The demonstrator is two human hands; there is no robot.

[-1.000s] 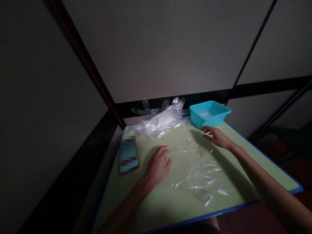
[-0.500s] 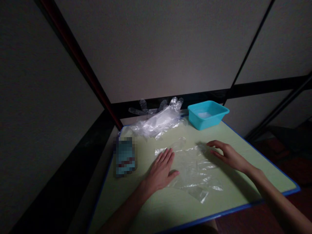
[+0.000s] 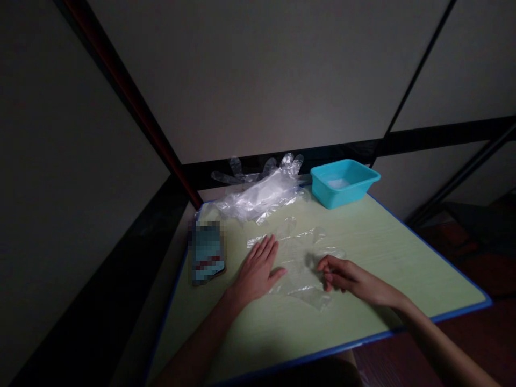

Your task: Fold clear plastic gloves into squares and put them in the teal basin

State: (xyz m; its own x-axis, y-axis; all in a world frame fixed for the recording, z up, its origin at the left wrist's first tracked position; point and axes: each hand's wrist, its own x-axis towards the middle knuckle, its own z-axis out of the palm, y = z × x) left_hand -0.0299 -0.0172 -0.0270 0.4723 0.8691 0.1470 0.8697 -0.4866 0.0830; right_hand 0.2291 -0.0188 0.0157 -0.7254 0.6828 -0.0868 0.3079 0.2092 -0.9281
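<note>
A clear plastic glove lies spread on the pale green table, its fingers pointing toward the back and right. My left hand rests flat on the glove's left side, fingers stretched out and holding nothing. Over the glove's right part is my right hand, its fingers curled inward; whether it pinches any of the film is too small to tell. Behind them, a heap of clear plastic gloves lies at the table's back edge, some glove fingers sticking up against the wall.
A turquoise basin with something whitish inside stands at the back right. A blurred-out flat object lies at the table's left edge. Walls rise behind and to the left. Blue trim runs round the table.
My right hand has moved left and nearer to me, and its fingers have curled. My left hand and the spread glove appear slightly further left. The view has shifted a little.
</note>
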